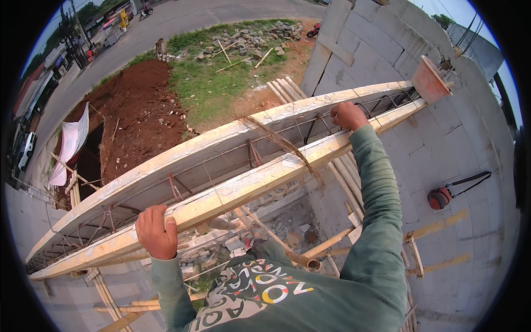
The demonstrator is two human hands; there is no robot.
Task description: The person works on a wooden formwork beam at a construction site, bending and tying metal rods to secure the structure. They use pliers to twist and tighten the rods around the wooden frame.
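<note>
A long wooden formwork trough runs across the view, with a far board (182,151) and a near board (249,188). Steel reinforcing bars with stirrups (254,154) lie inside it. My left hand (157,232) grips the near board's top edge, thumb on my side. Over the channel, my right hand (349,116) is closed beside the rebar; what its fingers hold, if anything, is hidden. Between my hands, a loose bundle of thin tie wire (282,143) drapes across both boards. Single strands of wire span the trough.
An orange bucket (430,80) sits at the trough's right end against a grey block wall (420,144). A small red bag (440,198) with a black strap lies on the right. Bamboo poles (332,243) and rubble are below me. Beyond lies a red dirt pit (138,110).
</note>
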